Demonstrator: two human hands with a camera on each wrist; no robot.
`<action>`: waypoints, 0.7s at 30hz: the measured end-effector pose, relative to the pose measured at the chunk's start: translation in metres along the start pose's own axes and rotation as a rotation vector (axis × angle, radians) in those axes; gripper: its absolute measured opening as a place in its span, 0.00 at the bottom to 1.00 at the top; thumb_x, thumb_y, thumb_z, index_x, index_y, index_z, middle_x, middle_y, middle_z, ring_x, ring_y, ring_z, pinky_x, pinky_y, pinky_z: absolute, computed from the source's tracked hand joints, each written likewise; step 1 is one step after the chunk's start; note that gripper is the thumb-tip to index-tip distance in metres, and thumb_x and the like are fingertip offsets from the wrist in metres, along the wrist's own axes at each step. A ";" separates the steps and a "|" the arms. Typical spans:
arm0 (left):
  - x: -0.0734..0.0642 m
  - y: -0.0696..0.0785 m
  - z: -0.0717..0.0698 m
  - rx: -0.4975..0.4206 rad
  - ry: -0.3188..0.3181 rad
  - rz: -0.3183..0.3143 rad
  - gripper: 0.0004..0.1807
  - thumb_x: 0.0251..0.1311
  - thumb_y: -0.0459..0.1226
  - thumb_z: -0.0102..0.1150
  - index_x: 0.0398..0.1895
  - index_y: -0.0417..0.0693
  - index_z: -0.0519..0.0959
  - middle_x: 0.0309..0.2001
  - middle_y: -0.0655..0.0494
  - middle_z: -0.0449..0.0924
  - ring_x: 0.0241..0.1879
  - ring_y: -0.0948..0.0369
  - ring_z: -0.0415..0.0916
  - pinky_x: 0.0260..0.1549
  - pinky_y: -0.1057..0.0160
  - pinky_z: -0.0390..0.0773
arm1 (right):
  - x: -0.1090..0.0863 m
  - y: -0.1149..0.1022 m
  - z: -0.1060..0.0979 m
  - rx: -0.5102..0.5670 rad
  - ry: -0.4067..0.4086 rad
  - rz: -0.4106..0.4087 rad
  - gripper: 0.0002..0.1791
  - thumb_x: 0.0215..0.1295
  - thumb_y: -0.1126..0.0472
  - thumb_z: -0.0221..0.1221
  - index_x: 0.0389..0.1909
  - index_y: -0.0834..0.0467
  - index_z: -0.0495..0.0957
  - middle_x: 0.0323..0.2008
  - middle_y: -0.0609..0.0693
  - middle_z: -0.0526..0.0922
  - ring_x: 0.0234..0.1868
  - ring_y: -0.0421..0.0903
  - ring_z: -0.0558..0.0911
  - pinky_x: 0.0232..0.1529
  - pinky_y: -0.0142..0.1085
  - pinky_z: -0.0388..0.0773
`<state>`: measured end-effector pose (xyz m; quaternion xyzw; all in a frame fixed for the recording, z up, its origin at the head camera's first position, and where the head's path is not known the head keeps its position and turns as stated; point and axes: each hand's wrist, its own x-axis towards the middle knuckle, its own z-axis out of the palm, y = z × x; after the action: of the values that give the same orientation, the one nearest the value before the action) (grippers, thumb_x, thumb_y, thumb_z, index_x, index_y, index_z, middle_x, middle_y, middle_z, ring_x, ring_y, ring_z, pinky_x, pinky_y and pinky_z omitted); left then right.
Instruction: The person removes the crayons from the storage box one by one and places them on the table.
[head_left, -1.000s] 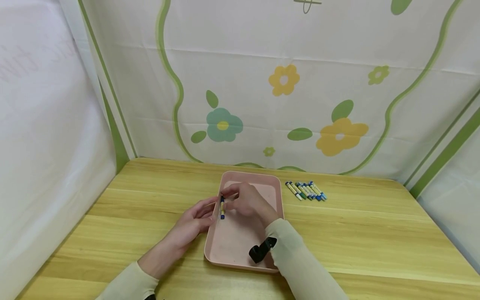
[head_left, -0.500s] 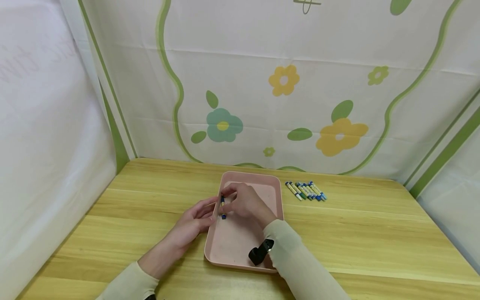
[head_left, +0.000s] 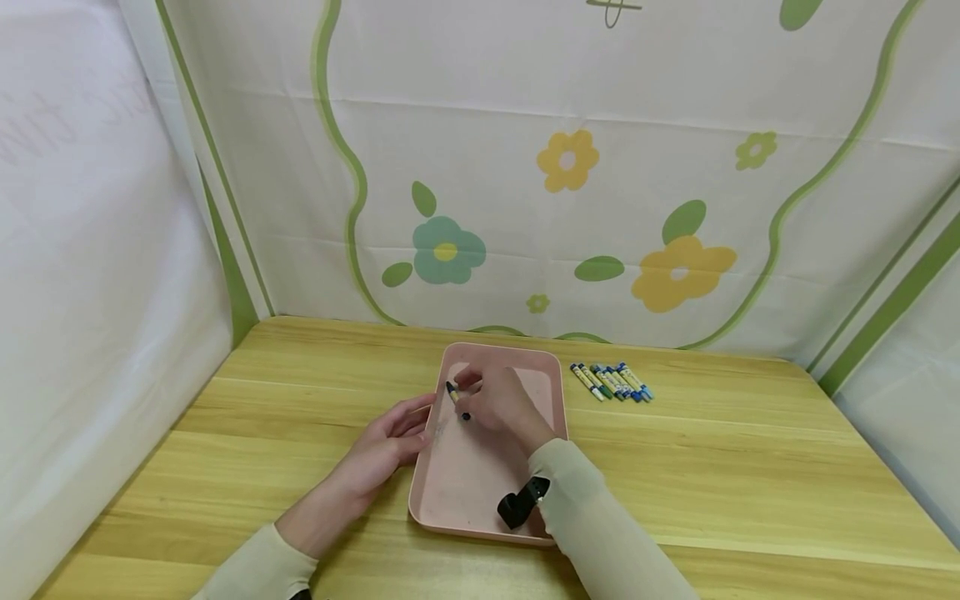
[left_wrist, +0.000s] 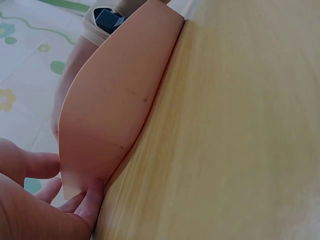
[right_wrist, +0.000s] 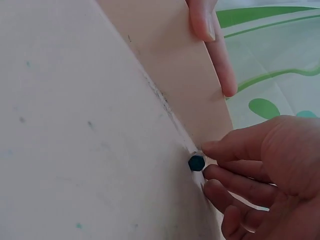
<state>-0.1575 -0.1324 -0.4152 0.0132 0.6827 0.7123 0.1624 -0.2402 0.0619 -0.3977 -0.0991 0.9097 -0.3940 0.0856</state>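
A pink tray (head_left: 487,492) lies lengthwise on the table. My left hand (head_left: 382,446) holds its left wall: in the left wrist view the fingers (left_wrist: 92,202) lie against the outer side, and in the right wrist view the thumb (right_wrist: 202,22) reaches over the rim. Inside the tray, my right hand (head_left: 495,400) pinches a crayon (head_left: 453,393) with a yellow wrapper and dark ends. The crayon slants near the left wall, its middle partly covered by the fingers. Its dark six-sided end (right_wrist: 196,162) faces the right wrist camera, between thumb and fingertips.
Several crayons (head_left: 611,382) with yellow wrappers lie side by side to the right of the tray's far end. The wooden table (head_left: 712,475) backs onto a white cloth (head_left: 517,225) printed with flowers. Small coloured marks dot the tray floor (right_wrist: 90,124).
The crayon has come away from the tray's left wall and turned from nearly straight to slanted. My right hand has shifted slightly right with it. My left hand stays put.
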 end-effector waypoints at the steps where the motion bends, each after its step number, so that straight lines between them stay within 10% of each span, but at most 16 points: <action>1: 0.000 0.000 0.000 0.001 0.001 -0.001 0.33 0.76 0.31 0.54 0.82 0.47 0.62 0.81 0.39 0.64 0.79 0.44 0.64 0.66 0.58 0.76 | 0.000 0.000 0.000 -0.005 0.001 -0.002 0.17 0.64 0.61 0.72 0.54 0.54 0.88 0.50 0.49 0.90 0.52 0.47 0.87 0.52 0.42 0.84; 21: 0.000 0.001 0.001 0.002 0.008 -0.011 0.34 0.75 0.30 0.55 0.82 0.47 0.63 0.80 0.40 0.64 0.80 0.44 0.63 0.68 0.56 0.75 | -0.001 0.002 -0.003 -0.067 0.045 0.017 0.10 0.63 0.65 0.70 0.44 0.54 0.92 0.38 0.47 0.89 0.36 0.44 0.81 0.37 0.35 0.80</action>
<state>-0.1570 -0.1316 -0.4142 0.0067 0.6841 0.7108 0.1634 -0.2405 0.0652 -0.3969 -0.0854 0.9250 -0.3646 0.0650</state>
